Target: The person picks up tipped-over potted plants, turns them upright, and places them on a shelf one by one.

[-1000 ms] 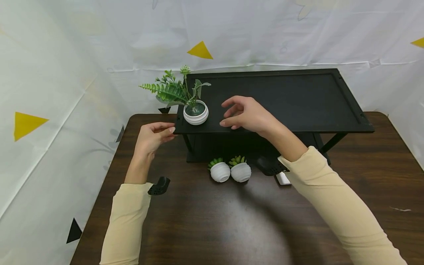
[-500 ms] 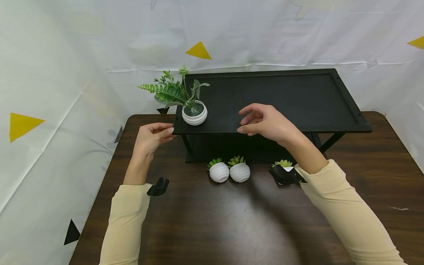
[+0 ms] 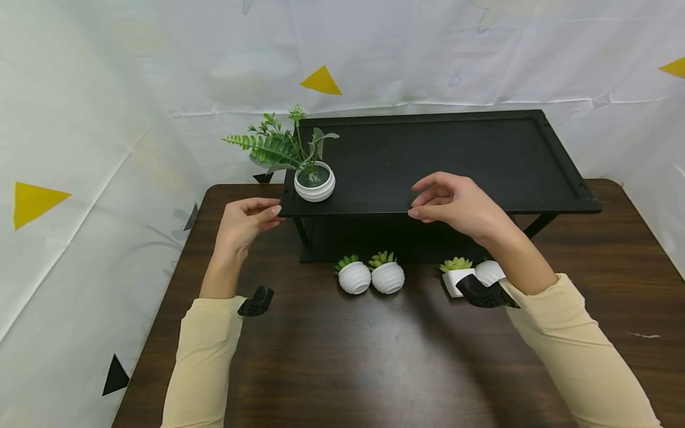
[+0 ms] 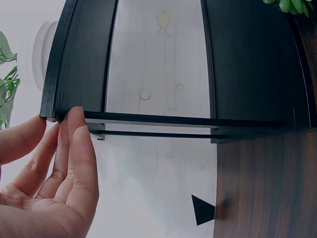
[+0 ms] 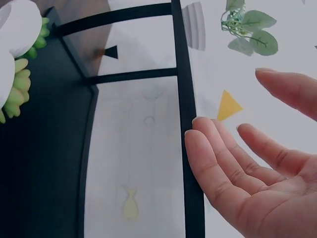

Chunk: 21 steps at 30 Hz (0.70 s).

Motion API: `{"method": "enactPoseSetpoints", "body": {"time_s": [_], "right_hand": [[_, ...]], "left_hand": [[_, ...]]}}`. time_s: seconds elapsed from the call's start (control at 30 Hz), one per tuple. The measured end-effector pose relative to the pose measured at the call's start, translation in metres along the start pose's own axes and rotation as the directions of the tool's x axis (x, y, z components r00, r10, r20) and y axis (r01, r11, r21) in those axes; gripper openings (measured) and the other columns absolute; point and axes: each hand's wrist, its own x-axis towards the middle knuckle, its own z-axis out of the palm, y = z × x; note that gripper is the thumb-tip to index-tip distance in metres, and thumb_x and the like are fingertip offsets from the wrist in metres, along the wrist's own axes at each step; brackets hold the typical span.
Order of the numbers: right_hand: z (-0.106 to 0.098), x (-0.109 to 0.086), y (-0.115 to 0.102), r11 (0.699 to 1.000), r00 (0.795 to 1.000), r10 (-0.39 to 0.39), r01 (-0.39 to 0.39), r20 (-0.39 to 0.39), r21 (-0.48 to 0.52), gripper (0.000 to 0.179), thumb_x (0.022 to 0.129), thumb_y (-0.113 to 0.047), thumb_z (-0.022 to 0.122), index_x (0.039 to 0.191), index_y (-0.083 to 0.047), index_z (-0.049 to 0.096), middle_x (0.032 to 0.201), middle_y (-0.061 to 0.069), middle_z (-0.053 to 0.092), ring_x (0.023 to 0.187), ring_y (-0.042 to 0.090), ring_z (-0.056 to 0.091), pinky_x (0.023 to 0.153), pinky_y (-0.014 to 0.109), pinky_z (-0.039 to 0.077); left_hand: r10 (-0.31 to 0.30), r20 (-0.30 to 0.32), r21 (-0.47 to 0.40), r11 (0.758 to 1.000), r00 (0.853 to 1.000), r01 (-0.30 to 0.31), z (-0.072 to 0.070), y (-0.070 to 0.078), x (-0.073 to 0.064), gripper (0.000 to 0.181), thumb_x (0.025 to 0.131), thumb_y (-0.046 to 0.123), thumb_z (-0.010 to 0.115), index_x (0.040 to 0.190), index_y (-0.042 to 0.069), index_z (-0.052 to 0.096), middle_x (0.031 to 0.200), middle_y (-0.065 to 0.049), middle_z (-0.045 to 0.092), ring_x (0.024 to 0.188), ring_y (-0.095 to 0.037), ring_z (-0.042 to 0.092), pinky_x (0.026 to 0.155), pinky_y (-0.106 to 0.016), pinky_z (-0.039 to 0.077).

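A black two-tier shelf (image 3: 460, 148) stands on the wooden table. My left hand (image 3: 238, 226) pinches its front left corner; in the left wrist view the thumb rests on the top board and the fingers (image 4: 83, 163) lie under it. A white ribbed pot with a leafy artificial plant (image 3: 316, 189) sits on the top board near that corner. Over the front edge, right of the plant, is my right hand (image 3: 460, 202), fingers loosely bent and holding nothing. Its lower fingertips (image 5: 199, 144) appear at the board's edge in the right wrist view; contact is unclear.
Two round white succulent pots (image 3: 354, 278) lie tilted before the shelf. To the right stand a square white succulent pot (image 3: 455, 280) and another white pot (image 3: 489, 271), partly hidden by the right wrist camera and arm. White curtains (image 3: 401, 53) hang behind and at left.
My right hand has moved right and slightly down along the shelf's front, away from the plant, uncovering the pots at right. My left hand keeps its grip on the corner.
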Motion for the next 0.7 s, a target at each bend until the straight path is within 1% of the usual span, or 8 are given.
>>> {"method": "enactPoseSetpoints", "body": {"time_s": [0.13, 0.27, 0.4, 0.6, 0.7], "right_hand": [[-0.004, -0.005, 0.004, 1.0, 1.0, -0.002, 0.002, -0.008, -0.003, 0.046, 0.085, -0.016, 0.066, 0.123, 0.003, 0.048, 0.102, 0.013, 0.057, 0.081, 0.012, 0.061, 0.075, 0.024, 0.051], [-0.009, -0.012, 0.008, 1.0, 1.0, 0.004, -0.004, -0.015, -0.014, 0.044, 0.086, -0.017, 0.066, 0.121, 0.003, 0.048, 0.102, 0.014, 0.057, 0.081, 0.013, 0.061, 0.074, 0.024, 0.051], [-0.015, -0.016, 0.013, 1.0, 1.0, -0.013, 0.013, -0.017, -0.006, 0.043, 0.087, -0.016, 0.065, 0.12, 0.006, 0.048, 0.1, 0.014, 0.057, 0.082, 0.014, 0.062, 0.074, 0.024, 0.052], [-0.02, -0.02, 0.02, 0.999, 0.999, -0.029, 0.029, -0.021, 0.023, 0.04, 0.087, -0.014, 0.064, 0.116, 0.008, 0.049, 0.098, 0.011, 0.059, 0.081, 0.014, 0.062, 0.073, 0.024, 0.053], [-0.023, -0.023, 0.022, 1.0, 0.999, -0.02, 0.02, -0.027, 0.01, 0.039, 0.087, -0.015, 0.064, 0.116, 0.008, 0.049, 0.097, 0.01, 0.059, 0.08, 0.014, 0.062, 0.073, 0.024, 0.052]], "left_hand": [[-0.001, 0.002, -0.004, 1.0, 1.0, 0.001, 0.0, 0.0, 0.0, 0.028, 0.088, 0.004, 0.06, 0.112, -0.01, 0.059, 0.093, -0.007, 0.058, 0.076, -0.015, 0.065, 0.077, -0.027, 0.053], [-0.003, 0.006, -0.005, 1.0, 1.0, 0.003, 0.0, 0.0, 0.0, 0.029, 0.088, 0.004, 0.06, 0.113, -0.01, 0.059, 0.095, -0.008, 0.058, 0.076, -0.014, 0.065, 0.078, -0.028, 0.053], [0.0, 0.006, 0.0, 1.0, 1.0, 0.0, 0.0, -0.001, 0.0, 0.029, 0.088, 0.005, 0.06, 0.113, -0.01, 0.059, 0.096, -0.008, 0.058, 0.074, -0.012, 0.064, 0.08, -0.031, 0.053], [0.005, 0.01, -0.006, 1.0, 1.0, -0.004, 0.0, -0.001, 0.0, 0.029, 0.088, 0.004, 0.06, 0.113, -0.01, 0.059, 0.095, -0.008, 0.057, 0.074, -0.012, 0.064, 0.077, -0.027, 0.053], [0.011, 0.011, -0.009, 1.0, 1.0, -0.011, 0.0, -0.001, 0.0, 0.029, 0.088, 0.004, 0.06, 0.113, -0.011, 0.058, 0.094, -0.008, 0.057, 0.072, -0.01, 0.064, 0.076, -0.026, 0.054]]}}
